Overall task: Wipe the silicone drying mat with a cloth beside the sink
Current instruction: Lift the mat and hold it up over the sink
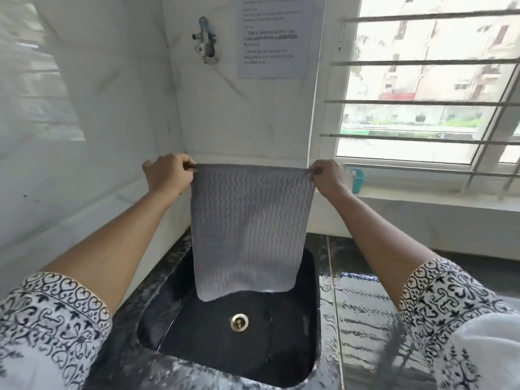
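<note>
I have the drying mat (249, 229) hanging mid-frame over the sink (225, 347), left hand (168, 173) and right hand (330, 177) pinching its top corners. No cloth visible; probably draining, then lay it flat beside.

A wall tap (204, 40) is mounted at the upper centre of the frame on white marble-patterned tiling (112, 88). A printed sheet (274, 38) is fixed to the wall just right of it; its text is too blurred to be read. A barred window (427, 88) fills the upper right, with buildings seen beyond. A teal container (358, 180) is partly seen on the white sill (422, 198). The dark, glossy counter (363, 319) occupies the lower right and appears wet.
</note>
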